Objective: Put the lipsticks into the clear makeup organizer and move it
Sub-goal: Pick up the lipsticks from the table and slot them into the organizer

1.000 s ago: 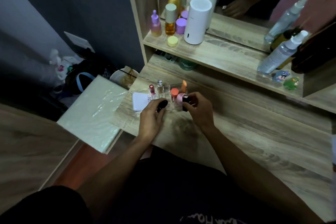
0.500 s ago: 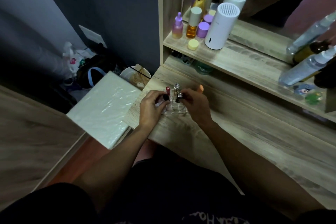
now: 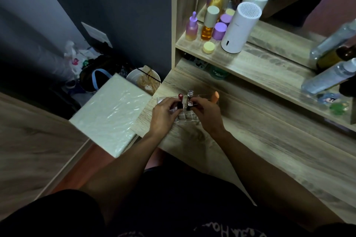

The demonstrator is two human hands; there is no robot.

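The clear makeup organizer (image 3: 185, 118) stands near the left end of the wooden vanity top (image 3: 269, 140). A red-capped lipstick (image 3: 180, 96) and a clear-capped one (image 3: 190, 93) stand upright in its back slots. My left hand (image 3: 163, 114) pinches a black lipstick (image 3: 179, 105) over the organizer's left slots. Over the middle slots, my right hand (image 3: 207, 114) grips a dark lipstick with a silver end (image 3: 189, 105). An orange tube (image 3: 216, 96) stands behind my right hand. Both hands hide the organizer's sides.
A shelf (image 3: 269, 67) above the top holds small bottles (image 3: 207, 25), a yellow jar (image 3: 208, 47), a white cylinder (image 3: 239, 27) and spray bottles (image 3: 331, 77). A mirror backs it. Left of the vanity are a white wrapped stool (image 3: 111, 113), a bowl (image 3: 143, 80) and floor clutter.
Both hands moved from the organizer's front up over its slots, each keeping its lipstick. The camera swung left, so the vanity sits further right in view.
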